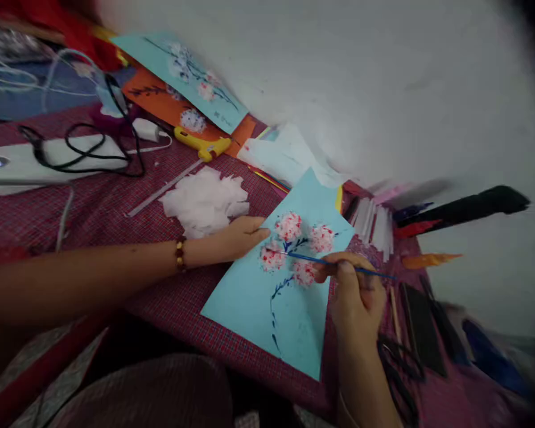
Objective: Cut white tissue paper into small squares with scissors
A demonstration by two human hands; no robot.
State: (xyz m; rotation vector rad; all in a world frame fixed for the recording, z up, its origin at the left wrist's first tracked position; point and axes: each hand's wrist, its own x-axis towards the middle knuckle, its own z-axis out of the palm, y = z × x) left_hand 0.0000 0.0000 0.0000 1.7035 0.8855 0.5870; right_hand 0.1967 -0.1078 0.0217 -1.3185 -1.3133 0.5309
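A light blue sheet of paper (245, 303) lies at a slant on the table, with white puffy flowers (321, 239) dabbed in red and dark blue painted stems. At its left edge, my left hand (243, 238) pinches the sheet, thumb on top; the fingers beneath are partly hidden. My right hand (354, 291) grips a thin blue paintbrush (312, 258) over the sheet's right side. The brush tip touches or hovers just over the left flower (273, 257); I cannot tell which.
White paper pieces (207, 202) are heaped left of the sheet, near a yellow glue gun (203, 144). Behind stands another blue painted sheet (182, 77) over an orange one. A white device (53, 160) with a black cord lies left. Scissors (401, 368) and white sticks (374, 226) lie right.
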